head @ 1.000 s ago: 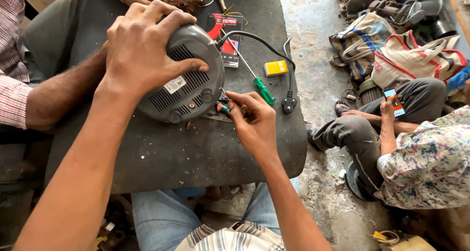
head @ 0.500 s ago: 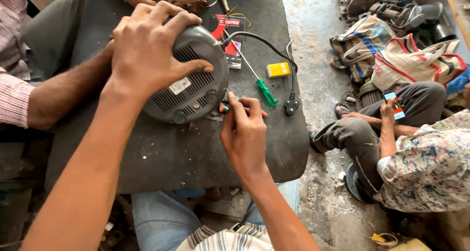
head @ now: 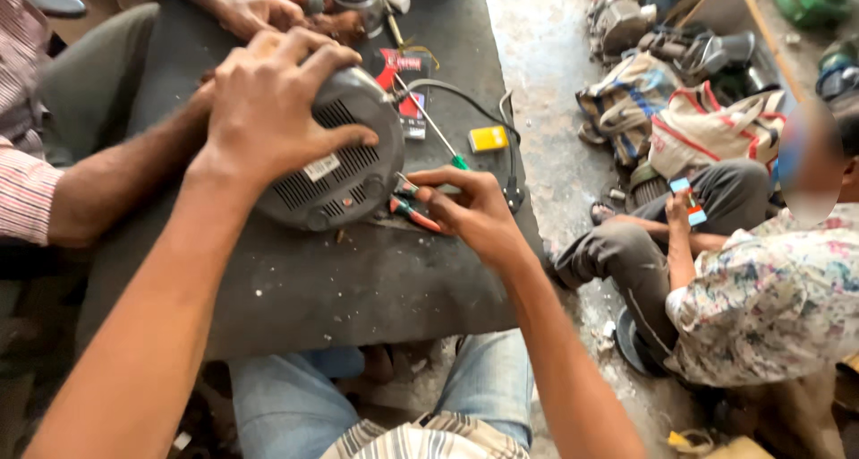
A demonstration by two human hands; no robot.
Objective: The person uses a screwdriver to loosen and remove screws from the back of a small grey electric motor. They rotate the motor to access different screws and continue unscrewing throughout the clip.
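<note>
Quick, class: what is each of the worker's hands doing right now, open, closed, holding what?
Left hand: open, fingers spread, pressing on the grey vented appliance.
Right hand: closed on red-handled pliers at the appliance's edge.

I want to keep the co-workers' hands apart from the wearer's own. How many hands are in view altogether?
4. The left hand presses on the grey appliance; the right hand holds pliers beside it. Another person's hand rests at the table's far end. A seated person's hand holds a phone. Others may be hidden.
</note>
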